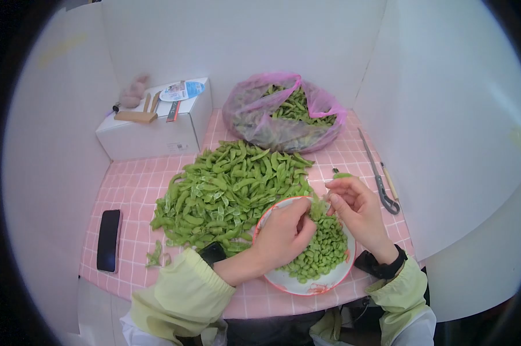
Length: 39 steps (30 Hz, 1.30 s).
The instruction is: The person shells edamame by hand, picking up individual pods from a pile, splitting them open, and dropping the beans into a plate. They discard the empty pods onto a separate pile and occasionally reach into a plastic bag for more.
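Single head-worn view, fisheye, looking forward and steeply down, close over the table [133, 184] and its near edge.

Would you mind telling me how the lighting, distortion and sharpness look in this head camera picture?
Head view: strong fisheye, with black corners and bowed white side panels; lighting is soft and even, shadows faint; the heap of green bean pods on the pink checked tablecloth is fairly sharp; the left hand and right hand, over the white bowl of shelled beans, look slightly soft.
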Each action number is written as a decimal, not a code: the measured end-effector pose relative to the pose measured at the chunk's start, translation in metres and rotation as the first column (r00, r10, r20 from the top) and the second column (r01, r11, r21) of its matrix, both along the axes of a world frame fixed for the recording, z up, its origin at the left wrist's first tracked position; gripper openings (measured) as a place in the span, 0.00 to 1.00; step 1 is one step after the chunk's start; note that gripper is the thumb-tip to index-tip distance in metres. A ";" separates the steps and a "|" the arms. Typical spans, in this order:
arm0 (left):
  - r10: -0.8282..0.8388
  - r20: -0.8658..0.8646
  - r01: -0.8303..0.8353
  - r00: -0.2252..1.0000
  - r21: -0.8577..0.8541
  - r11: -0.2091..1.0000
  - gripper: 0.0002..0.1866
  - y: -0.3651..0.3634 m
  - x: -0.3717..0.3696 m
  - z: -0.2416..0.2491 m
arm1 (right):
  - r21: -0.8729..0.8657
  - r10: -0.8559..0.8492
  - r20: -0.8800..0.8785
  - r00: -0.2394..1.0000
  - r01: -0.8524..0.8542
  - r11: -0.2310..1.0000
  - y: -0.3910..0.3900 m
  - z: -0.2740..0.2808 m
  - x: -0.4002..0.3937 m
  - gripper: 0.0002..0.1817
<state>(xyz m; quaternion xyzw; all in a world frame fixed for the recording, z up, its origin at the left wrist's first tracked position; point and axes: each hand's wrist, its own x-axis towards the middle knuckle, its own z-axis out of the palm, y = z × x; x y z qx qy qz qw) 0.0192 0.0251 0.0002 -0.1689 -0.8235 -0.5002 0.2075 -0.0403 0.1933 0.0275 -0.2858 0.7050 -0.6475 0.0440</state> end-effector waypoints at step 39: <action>0.082 0.010 -0.039 0.997 -0.814 0.579 0.11 -0.067 -0.027 0.012 | 0.355 0.024 -0.062 0.998 0.000 0.935 0.026 -0.028 -0.066 0.11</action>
